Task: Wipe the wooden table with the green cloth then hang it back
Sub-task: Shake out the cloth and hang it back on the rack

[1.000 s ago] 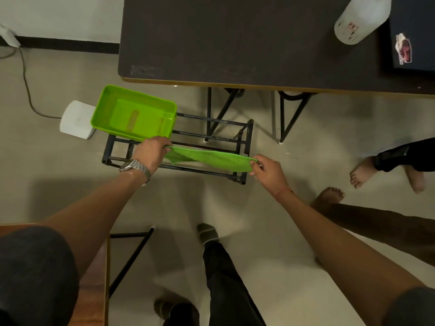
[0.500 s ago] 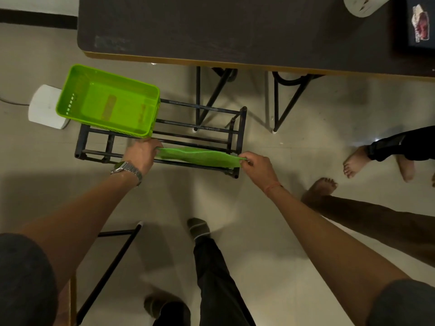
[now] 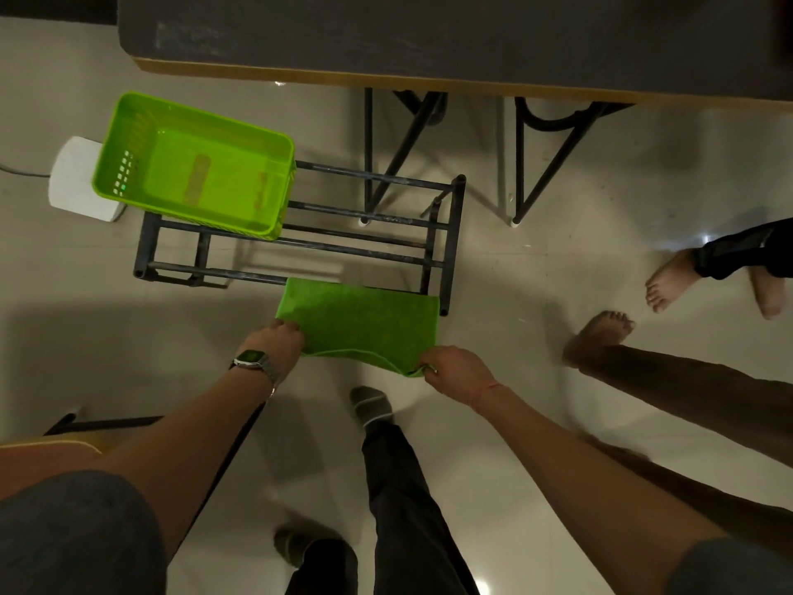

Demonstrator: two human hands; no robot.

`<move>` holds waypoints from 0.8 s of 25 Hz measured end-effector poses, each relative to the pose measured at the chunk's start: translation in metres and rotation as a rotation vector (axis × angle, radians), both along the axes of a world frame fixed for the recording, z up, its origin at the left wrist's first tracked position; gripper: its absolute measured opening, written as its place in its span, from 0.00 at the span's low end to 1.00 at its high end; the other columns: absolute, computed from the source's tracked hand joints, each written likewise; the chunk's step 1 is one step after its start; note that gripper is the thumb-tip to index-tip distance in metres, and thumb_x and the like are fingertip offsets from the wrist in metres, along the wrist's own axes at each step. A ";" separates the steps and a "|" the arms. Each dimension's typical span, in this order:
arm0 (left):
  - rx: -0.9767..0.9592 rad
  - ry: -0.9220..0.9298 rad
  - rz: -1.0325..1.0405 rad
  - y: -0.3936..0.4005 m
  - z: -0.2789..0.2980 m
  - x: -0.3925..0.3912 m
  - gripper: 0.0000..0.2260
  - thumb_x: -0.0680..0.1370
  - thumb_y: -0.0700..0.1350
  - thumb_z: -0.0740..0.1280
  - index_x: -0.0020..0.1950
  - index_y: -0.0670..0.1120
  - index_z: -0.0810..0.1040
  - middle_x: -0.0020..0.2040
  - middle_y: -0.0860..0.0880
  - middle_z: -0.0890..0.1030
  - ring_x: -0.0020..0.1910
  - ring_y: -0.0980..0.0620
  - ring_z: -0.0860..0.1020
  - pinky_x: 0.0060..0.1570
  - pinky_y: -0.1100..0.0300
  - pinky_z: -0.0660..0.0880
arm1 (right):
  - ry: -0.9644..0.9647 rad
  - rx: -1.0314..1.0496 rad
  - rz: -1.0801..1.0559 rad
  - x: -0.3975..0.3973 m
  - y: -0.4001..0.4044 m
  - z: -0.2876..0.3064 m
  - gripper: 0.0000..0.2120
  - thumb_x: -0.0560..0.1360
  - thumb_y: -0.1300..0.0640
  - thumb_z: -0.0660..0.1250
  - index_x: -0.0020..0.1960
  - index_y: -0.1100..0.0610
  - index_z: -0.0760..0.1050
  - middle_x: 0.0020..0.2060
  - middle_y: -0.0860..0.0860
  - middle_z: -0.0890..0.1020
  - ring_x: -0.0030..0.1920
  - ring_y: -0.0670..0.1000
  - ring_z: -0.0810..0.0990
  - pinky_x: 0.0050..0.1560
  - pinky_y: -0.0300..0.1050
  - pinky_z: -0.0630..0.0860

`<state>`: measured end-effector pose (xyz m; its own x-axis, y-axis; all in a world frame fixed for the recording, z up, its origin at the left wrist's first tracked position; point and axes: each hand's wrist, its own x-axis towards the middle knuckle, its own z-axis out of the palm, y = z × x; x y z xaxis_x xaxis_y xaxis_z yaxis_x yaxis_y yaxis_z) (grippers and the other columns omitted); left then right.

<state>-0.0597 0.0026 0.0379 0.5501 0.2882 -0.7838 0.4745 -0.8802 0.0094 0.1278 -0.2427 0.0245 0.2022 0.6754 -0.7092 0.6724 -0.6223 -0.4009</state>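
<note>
The green cloth (image 3: pixel 360 322) hangs over the near front bar of a low black metal rack (image 3: pixel 448 251) on the floor, its near half spread flat towards me. My left hand (image 3: pixel 279 343), with a wristwatch, grips the cloth's near left corner. My right hand (image 3: pixel 455 371) pinches the near right corner. The dark wooden table (image 3: pixel 429 32) fills the top of the view, with a pale front edge.
A bright green plastic basket (image 3: pixel 193 169) sits on the rack's left end, beside a white device (image 3: pixel 79 180) on the floor. Black table legs (image 3: pixel 399 152) stand behind the rack. Other people's bare feet (image 3: pixel 669 281) are at right. My own socked foot (image 3: pixel 371 405) is below the cloth.
The cloth, held taut level with the rack's front bar, now drapes over it with the near half pulled towards me. Both hands have drawn back and down. The camera has moved closer.
</note>
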 end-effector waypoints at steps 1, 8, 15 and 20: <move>0.019 0.036 -0.004 -0.005 -0.004 -0.002 0.16 0.81 0.42 0.54 0.64 0.51 0.76 0.65 0.48 0.74 0.67 0.44 0.71 0.62 0.49 0.72 | 0.001 -0.031 0.025 -0.004 0.001 -0.005 0.17 0.79 0.58 0.60 0.66 0.55 0.77 0.61 0.57 0.81 0.58 0.58 0.79 0.55 0.51 0.76; 0.036 -0.052 0.286 -0.004 -0.020 -0.007 0.27 0.77 0.38 0.55 0.75 0.52 0.59 0.72 0.47 0.65 0.68 0.42 0.67 0.60 0.46 0.70 | 0.000 -0.041 -0.175 -0.006 0.013 -0.027 0.30 0.77 0.66 0.59 0.78 0.54 0.60 0.75 0.55 0.66 0.71 0.56 0.68 0.69 0.47 0.67; 0.066 -0.205 0.289 0.022 -0.054 0.046 0.35 0.76 0.43 0.63 0.78 0.54 0.48 0.79 0.49 0.52 0.77 0.44 0.54 0.70 0.42 0.61 | -0.201 0.021 -0.166 0.009 0.054 -0.058 0.42 0.73 0.65 0.62 0.80 0.59 0.42 0.80 0.56 0.49 0.80 0.54 0.47 0.79 0.52 0.42; 0.108 -0.167 0.263 0.029 -0.076 0.036 0.33 0.76 0.44 0.62 0.78 0.52 0.50 0.77 0.48 0.56 0.77 0.45 0.52 0.73 0.44 0.57 | -0.124 0.059 -0.142 0.008 0.066 -0.082 0.44 0.73 0.64 0.65 0.80 0.59 0.40 0.80 0.56 0.46 0.80 0.56 0.42 0.77 0.49 0.38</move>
<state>-0.0241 0.0319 -0.0380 0.5639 0.5142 -0.6462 0.6854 -0.7279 0.0189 0.1357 -0.1769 -0.0578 0.3820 0.6735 -0.6328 0.6258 -0.6924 -0.3591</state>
